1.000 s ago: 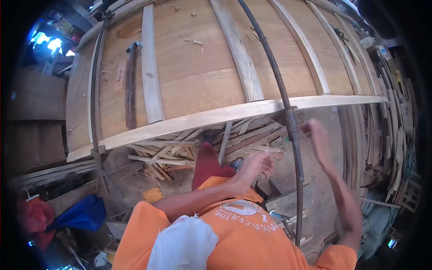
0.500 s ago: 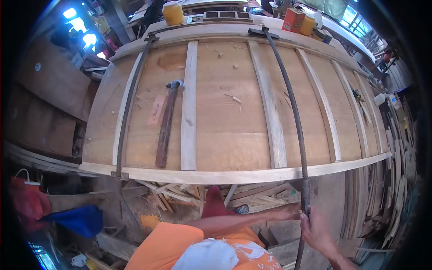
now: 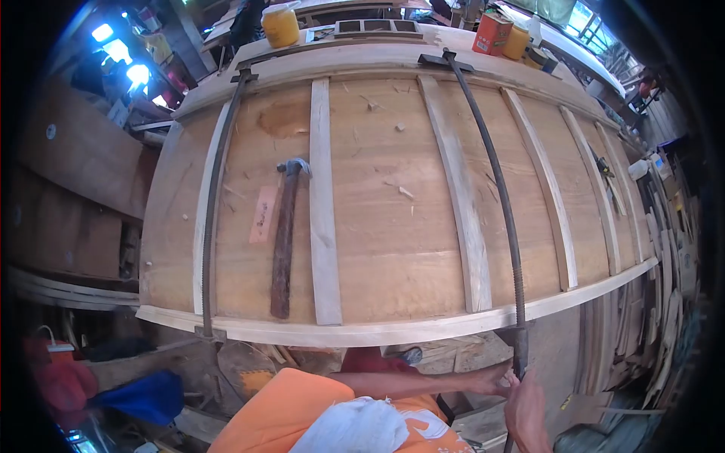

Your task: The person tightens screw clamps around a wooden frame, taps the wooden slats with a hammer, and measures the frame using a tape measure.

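A long bar clamp [image 3: 498, 181] with a threaded near end spans a wooden frame panel [image 3: 393, 249] from the far edge to the near rail [image 3: 415, 325]. My left hand [image 3: 494, 380] is closed around the clamp's near end, just outside the rail. My right hand [image 3: 526, 411] is closed on the same part, close against the left; its fingers are partly hidden. Another bar clamp [image 3: 215, 174] lies across the panel's left side. Between that clamp and a wooden slat [image 3: 323, 219] lies a claw hammer [image 3: 284, 241].
A pink paper slip [image 3: 263, 214] and wood chips lie on the panel. A yellow tub [image 3: 280, 26], a red tin [image 3: 492, 34] and a yellow jar [image 3: 516, 42] stand at the back. Timber strips [image 3: 627, 332] are stacked at right. Blue cloth [image 3: 147, 389] is at lower left.
The view has shifted, so the panel sits lower and looks nearer. Both hands remain on the clamp's near end; my right hand has turned, its fingers now pointing more upward.
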Tool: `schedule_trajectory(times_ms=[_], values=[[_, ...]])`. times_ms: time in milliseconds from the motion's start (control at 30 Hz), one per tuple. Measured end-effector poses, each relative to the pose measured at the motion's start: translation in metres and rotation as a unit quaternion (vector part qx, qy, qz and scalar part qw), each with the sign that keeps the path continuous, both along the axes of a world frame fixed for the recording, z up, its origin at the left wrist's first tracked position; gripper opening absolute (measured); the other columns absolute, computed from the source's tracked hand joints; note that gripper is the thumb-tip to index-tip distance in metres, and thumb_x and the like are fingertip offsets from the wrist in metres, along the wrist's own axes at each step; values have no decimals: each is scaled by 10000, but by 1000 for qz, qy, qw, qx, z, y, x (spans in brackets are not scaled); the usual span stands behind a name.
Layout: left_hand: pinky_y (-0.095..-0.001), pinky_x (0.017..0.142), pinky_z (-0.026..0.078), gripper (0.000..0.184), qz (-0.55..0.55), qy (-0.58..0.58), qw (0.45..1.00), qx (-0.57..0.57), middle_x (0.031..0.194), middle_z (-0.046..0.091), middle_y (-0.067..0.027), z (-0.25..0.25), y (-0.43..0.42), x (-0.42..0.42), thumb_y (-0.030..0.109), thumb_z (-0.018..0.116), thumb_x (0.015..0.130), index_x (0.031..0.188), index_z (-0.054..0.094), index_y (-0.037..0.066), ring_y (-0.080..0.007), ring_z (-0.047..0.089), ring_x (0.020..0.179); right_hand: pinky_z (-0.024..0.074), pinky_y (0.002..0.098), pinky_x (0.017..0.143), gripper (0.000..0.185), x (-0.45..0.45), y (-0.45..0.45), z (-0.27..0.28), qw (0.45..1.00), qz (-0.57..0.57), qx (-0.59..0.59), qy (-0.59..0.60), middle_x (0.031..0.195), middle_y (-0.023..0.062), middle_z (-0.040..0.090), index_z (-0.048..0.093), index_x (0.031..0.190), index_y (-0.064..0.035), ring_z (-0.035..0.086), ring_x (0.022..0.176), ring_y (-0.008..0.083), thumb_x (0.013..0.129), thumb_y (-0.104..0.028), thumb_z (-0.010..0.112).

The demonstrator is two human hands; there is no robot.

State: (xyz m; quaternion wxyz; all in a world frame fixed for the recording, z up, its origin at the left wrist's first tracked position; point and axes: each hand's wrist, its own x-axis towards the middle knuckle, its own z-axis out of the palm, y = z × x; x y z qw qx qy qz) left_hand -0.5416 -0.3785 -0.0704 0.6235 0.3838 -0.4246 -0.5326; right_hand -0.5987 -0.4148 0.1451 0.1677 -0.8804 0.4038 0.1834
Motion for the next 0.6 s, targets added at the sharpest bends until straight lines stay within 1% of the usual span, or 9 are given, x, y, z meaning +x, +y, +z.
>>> schedule_trajectory(times_ms=[100, 167, 200, 233, 300, 367, 467, 533, 600], values=[[-451, 1044, 455, 881, 42, -111, 993, -4, 1254, 597, -224, 1, -1, 1, 455, 840, 858, 1436, 424, -64, -332, 591, 1171, 492, 613, 701, 315, 2, -2, -4, 999, 6, -25, 35, 814, 323, 684, 559, 1185, 76, 671, 814, 549, 1055, -211, 571], [-469, 984, 490, 802, 187, -90, 974, -87, 1218, 654, -177, -15, -8, -23, 427, 791, 913, 1469, 421, -17, -246, 644, 1115, 489, 619, 700, 324, 3, 3, -6, 998, 0, -34, 61, 806, 324, 680, 558, 1161, 70, 670, 817, 550, 1059, -237, 572], [-469, 984, 490, 802, 186, -78, 977, -76, 1218, 654, -177, -21, -14, -32, 427, 791, 913, 1469, 421, -17, -246, 644, 1115, 486, 622, 698, 322, 6, 6, -5, 997, -3, -59, 56, 795, 322, 677, 558, 1124, 65, 675, 816, 543, 1065, -251, 567], [-499, 997, 474, 835, 23, 25, 999, -26, 1244, 649, -189, -29, -19, -35, 432, 798, 900, 1494, 403, -2, -272, 642, 1148, 482, 625, 695, 327, 8, 10, -6, 995, 4, -80, 54, 783, 321, 674, 559, 1086, 61, 680, 815, 537, 1071, -266, 563], [-516, 1015, 461, 904, -43, 51, 998, 12, 1294, 621, -252, -16, -4, -19, 483, 809, 868, 1488, 397, -30, -355, 625, 1203, 477, 623, 690, 341, -2, 7, -18, 993, 10, -84, 79, 782, 318, 676, 558, 1051, 56, 684, 812, 529, 1076, -283, 558], [-524, 1043, 447, 988, 92, -89, 992, -14, 1333, 588, -311, -22, -11, -25, 555, 814, 834, 1458, 401, -90, -418, 597, 1248, 472, 622, 685, 359, -2, -1, -27, 991, 16, -106, 85, 780, 316, 678, 558, 1015, 52, 689, 810, 520, 1082, -300, 552], [-548, 1057, 429, 1018, 30, -78, 996, 5, 1327, 580, -313, 11, 4, 11, 575, 813, 825, 1455, 400, -110, -425, 584, 1269, 468, 570, 645, 373, -14, -8, -31, 989, 71, -132, 20, 723, 277, 658, 580, 965, 50, 667, 708, 487, 1099, -296, 539], [-557, 1072, 412, 1037, 14, -84, 996, 41, 1337, 584, -294, -4, -5, -12, 589, 832, 795, 1433, 413, -113, -427, 575, 1290, 448, 544, 597, 360, -18, -15, -35, 994, 58, -92, -26, 700, 297, 616, 592, 883, 86, 629, 676, 509, 1085, -210, 558], [-559, 1094, 389, 1046, 144, -117, 982, 36, 1288, 600, -255, -23, -11, -37, 574, 851, 768, 1429, 417, -111, -407, 587, 1246, 451, 513, 582, 360, -10, -13, -32, 996, 41, -64, -53, 681, 272, 611, 587, 872, 85, 629, 637, 458, 1091, -199, 547]])
